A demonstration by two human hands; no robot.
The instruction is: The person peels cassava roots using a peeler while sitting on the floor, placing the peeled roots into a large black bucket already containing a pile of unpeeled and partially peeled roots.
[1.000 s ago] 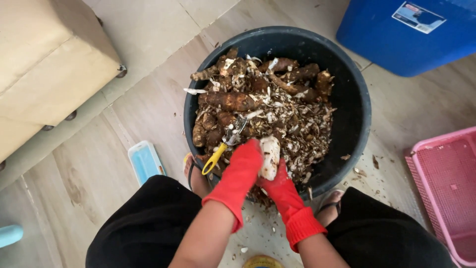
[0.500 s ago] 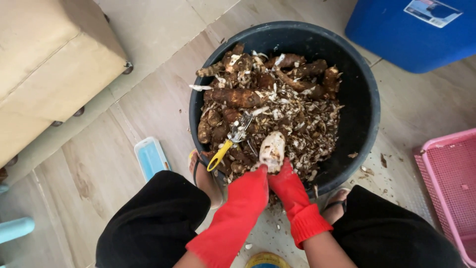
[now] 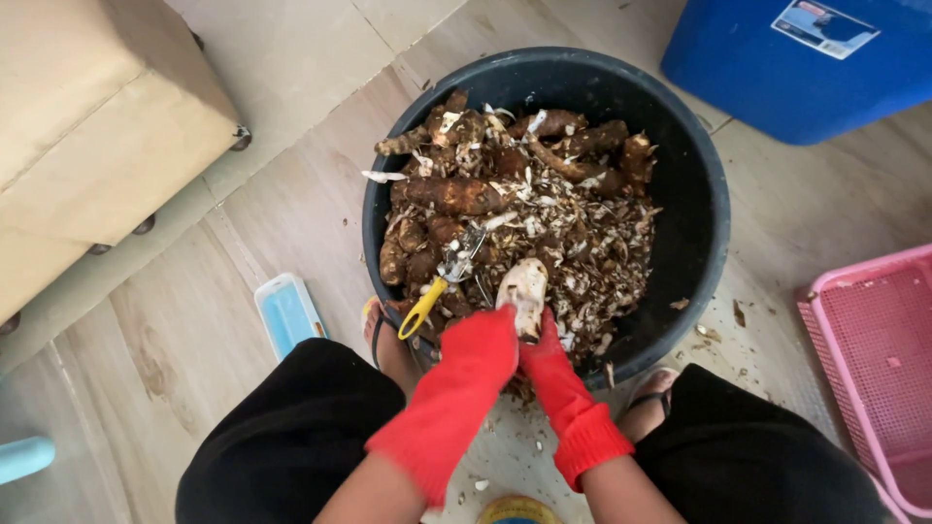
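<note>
Here, peeled root [image 3: 522, 291] tops both grips.

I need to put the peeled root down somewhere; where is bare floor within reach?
Bare wooden floor lies left of the black tub, between it, the beige box and the blue case. Another patch lies between the tub and pink basket, littered with scraps. The tub is packed with roots and peelings.
</note>
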